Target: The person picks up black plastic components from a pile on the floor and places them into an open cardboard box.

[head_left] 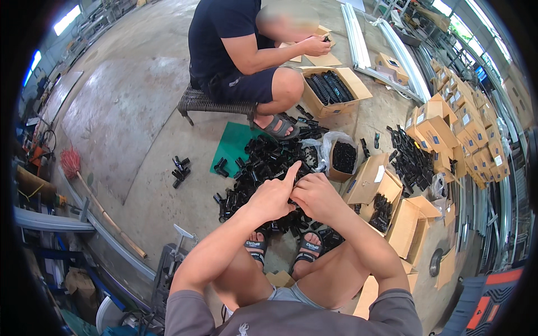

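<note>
In the head view, the pile of black parts lies on the concrete floor in front of the wearer, and the left hand and right hand meet above its near part, hiding some of it. The left index finger points up and away while the right fingers curl inward; whether either of the hands grips a part cannot be told, since the fingers cover the spot where they meet and the dark pile behind blends with anything there. The parts overlap so closely that single shapes are hard to make out, though some look like short tubes with branches. Under the pile's far left edge runs a green sheet, partly covered. Left of the pile lies a small loose cluster of parts. Beyond the pile, a co-worker sits on a woven stool, head blurred, holding a small dark thing too tiny to identify. Right of the co-worker and beyond the pile, an open carton holds rows of black pieces. Just right of the pile, a clear plastic bag partly wraps a smaller box of tiny black bits. Farther right of the pile, stacked cartons overlap one another.
</note>
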Available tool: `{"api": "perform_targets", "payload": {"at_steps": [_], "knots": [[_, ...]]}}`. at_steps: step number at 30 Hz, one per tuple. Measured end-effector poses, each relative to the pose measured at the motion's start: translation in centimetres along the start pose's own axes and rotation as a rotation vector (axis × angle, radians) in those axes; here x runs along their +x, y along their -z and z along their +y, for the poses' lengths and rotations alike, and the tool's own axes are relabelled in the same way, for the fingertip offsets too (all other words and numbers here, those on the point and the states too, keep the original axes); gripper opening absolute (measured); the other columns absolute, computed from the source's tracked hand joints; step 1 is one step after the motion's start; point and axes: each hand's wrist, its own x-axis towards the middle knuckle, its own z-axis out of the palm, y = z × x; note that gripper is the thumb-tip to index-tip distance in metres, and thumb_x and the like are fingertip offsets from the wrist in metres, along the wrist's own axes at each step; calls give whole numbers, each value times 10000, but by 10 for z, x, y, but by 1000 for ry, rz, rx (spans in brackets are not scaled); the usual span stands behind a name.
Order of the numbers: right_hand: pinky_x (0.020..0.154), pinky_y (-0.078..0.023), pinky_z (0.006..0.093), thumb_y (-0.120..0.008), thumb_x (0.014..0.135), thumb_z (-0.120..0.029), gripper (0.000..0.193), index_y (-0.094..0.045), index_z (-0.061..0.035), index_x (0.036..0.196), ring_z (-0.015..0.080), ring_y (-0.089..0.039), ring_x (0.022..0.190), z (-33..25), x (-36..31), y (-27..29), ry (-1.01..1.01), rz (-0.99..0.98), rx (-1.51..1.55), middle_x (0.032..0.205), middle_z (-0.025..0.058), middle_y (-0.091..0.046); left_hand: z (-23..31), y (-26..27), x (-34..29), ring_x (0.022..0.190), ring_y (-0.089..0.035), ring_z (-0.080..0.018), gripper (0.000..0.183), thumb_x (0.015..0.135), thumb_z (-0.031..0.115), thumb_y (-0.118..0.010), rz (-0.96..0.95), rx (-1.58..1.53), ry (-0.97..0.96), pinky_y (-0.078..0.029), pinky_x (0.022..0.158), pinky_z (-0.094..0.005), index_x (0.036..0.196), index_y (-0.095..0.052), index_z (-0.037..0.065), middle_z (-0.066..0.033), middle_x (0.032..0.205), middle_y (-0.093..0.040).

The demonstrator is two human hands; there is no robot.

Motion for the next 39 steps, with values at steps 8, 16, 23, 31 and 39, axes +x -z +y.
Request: {"api": "perform_targets", "payload": {"at_steps": [8,16,23,31,39], "knots": [[913,-413,430,-678,877,-221,110,-690,-153,962,261,-578,1032,-2,7,4,29,-2,-91,1010,28,-651,-10,5,-1,837,-691,-497,960,750,185,-784,92,18,-35,-565,761,-553,1510,-234,-19,-314,847,-688],[887,-511,414,-663,926,-167,225,-720,-93,1130,324,-654,1031,2,9,7,-158,221,228,1086,107,-712,-18,12,-20,852,-686,-450,524,763,251,-832,226,-1,29,-541,768,-500,1081,-478,30,-210,860,-686],[801,-551,314,-665,955,-171,241,-727,-36,1145,213,-713,882,52,-20,1,-551,290,578,1033,134,-742,-18,17,-23,813,-701,-354,339,755,322,-833,238,-23,46,-547,720,-426,896,-648,75,-134,834,-701],[722,-512,262,-619,994,-71,768,-206,-120,1640,102,-620,770,42,55,69,-310,370,1193,981,73,-673,-18,21,-13,581,-611,-238,324,733,255,-854,277,-206,253,-507,594,-361,833,-621,53,-107,664,-622],[647,-496,259,-593,1012,-187,310,-641,-50,1287,106,-612,700,253,34,0,-856,767,783,848,48,-687,9,16,13,792,-666,-68,280,759,59,-866,243,-462,318,-565,742,-260,797,-597,-11,-58,852,-732]]}}
